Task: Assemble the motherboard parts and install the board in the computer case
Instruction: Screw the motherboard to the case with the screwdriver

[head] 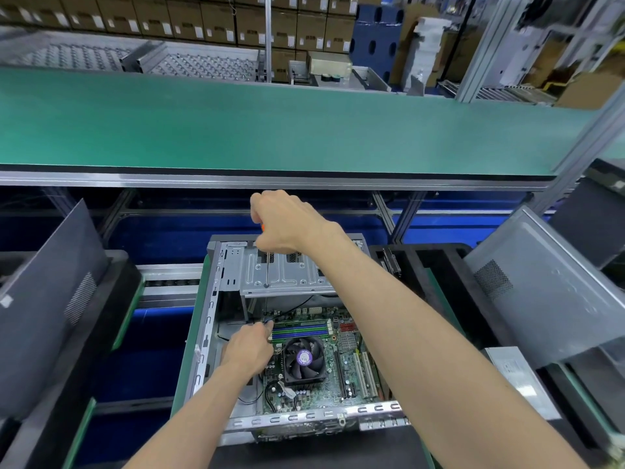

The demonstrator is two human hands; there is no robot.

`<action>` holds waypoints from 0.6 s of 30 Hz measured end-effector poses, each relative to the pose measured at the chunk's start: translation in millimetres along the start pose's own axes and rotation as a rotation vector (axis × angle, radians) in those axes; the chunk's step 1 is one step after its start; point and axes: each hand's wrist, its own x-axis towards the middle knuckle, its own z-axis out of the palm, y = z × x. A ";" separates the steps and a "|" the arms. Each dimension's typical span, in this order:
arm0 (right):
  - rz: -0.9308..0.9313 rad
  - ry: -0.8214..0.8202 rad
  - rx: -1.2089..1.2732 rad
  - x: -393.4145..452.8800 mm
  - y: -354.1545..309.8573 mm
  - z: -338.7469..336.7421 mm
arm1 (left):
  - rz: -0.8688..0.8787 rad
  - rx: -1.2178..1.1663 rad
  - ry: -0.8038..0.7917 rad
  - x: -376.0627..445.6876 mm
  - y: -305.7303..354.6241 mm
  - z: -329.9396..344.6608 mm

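Observation:
An open computer case [216,299] lies flat in front of me. Inside it sits the green motherboard [351,370] with a black CPU fan [303,358] and memory sticks [301,330]. My right hand [287,221] grips a screwdriver by its orange handle; the long shaft [267,269] runs straight down through the silver drive bay [287,275] toward the board's far left corner. My left hand [250,346] rests on the board's left edge, with its fingertips pinching at the screwdriver tip near the memory sticks. What they pinch is hidden.
Grey case side panels lean at the left [50,299] and right [548,286]. A silver power supply [517,377] lies at the right. Black foam trays flank the case. A green conveyor belt [270,130] runs across behind, with stacked cartons beyond.

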 end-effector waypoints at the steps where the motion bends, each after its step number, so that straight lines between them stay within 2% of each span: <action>1: -0.004 0.003 0.016 -0.6 -0.3 0.4 | -0.001 0.002 0.000 -0.2 0.2 0.1; 8: 0.053 0.116 -0.230 4.4 1.6 4.3 | 0.004 0.003 0.004 -0.7 1.4 0.1; 10: 0.050 0.085 -0.198 3.7 2.8 1.3 | 0.003 0.007 0.009 -0.9 1.3 0.2; 14: 0.009 -0.031 0.034 -1.9 7.3 -5.1 | -0.001 0.010 0.018 1.2 -0.2 2.3; 18: 0.018 0.040 -0.061 0.4 8.1 0.9 | -0.006 0.008 0.024 1.8 -0.7 3.7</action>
